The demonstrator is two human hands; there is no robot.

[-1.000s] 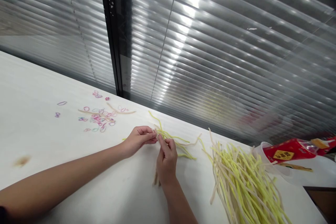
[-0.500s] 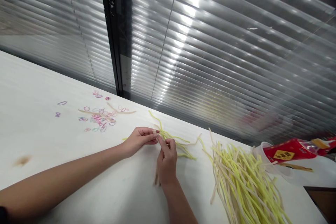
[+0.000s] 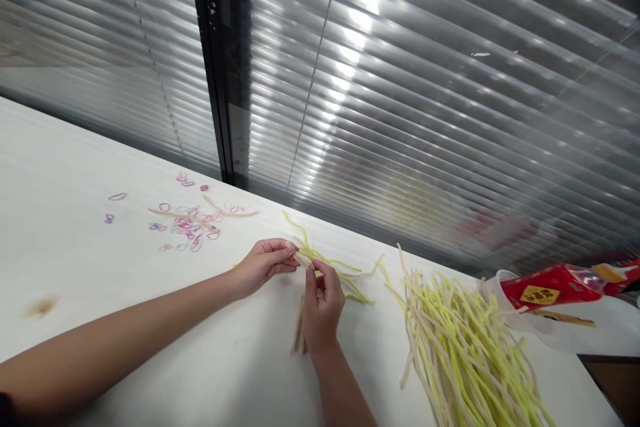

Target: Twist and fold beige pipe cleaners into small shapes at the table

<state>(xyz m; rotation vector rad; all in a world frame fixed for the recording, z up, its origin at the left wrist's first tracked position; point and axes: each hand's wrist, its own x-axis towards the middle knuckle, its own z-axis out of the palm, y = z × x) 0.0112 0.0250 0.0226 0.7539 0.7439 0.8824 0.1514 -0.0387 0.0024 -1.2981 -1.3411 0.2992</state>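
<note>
A short piece of beige pipe cleaner (image 3: 302,258) is stretched between my two hands above the white table (image 3: 200,360). My left hand (image 3: 266,267) pinches its left end between thumb and fingers. The other end is pinched by my right hand (image 3: 324,303), whose fingers curl inward. Behind the hands lie several loose yellow pipe cleaners (image 3: 333,261), partly hidden by my fingers. Some beige lengths (image 3: 299,333) lie on the table just left of my right wrist; their upper part is partly covered by the hand.
A large heap of yellow and beige pipe cleaners (image 3: 465,347) spreads at the right. Beside it are a clear plastic cup (image 3: 493,290) and a red packet (image 3: 550,287). Small coloured rubber bands (image 3: 190,223) are scattered at the left. Window blinds (image 3: 400,113) border the table's far edge.
My hands have drawn slightly apart, the right one shifting a little to the right, so more of the beige pipe cleaner shows between them. The surroundings look the same.
</note>
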